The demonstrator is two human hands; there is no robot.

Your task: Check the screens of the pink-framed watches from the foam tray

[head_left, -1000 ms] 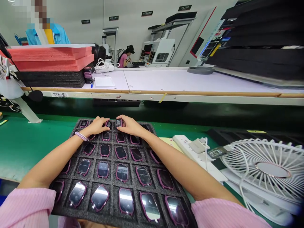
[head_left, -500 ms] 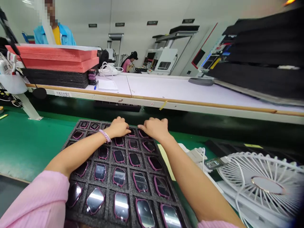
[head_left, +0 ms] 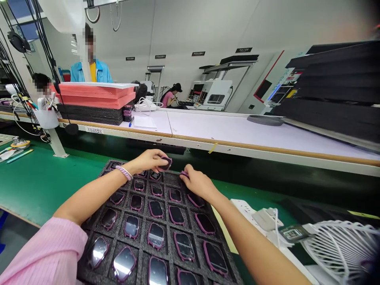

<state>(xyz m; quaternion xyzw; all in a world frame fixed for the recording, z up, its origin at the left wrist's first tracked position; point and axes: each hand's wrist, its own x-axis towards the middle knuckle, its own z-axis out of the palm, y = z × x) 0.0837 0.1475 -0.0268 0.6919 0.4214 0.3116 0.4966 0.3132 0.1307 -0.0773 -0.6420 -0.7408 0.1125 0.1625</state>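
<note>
A dark foam tray (head_left: 142, 225) lies on the green bench, its square compartments holding several smartwatch cases with purple frames and glossy black screens. My left hand (head_left: 152, 160) pinches one smartwatch case (head_left: 165, 163), raised just above the tray's far row. At the far right corner, my right hand (head_left: 194, 180) is closed on another purple-edged smartwatch case (head_left: 184, 174), mostly covered by the fingers. Between the two hands a bare compartment (head_left: 172, 179) shows.
A white fan (head_left: 341, 245) and a power strip (head_left: 242, 206) sit right of the tray. Across the back runs a raised shelf (head_left: 202, 126), bearing red foam sheets (head_left: 97, 95) and stacked black trays (head_left: 335, 87). Two people (head_left: 101, 71) (head_left: 170, 97) are beyond it.
Both hands, earlier reaching into the far row, now hold smartwatch cases lifted from their compartments. The camera view has shifted, so the scene sits lower and slightly right.
</note>
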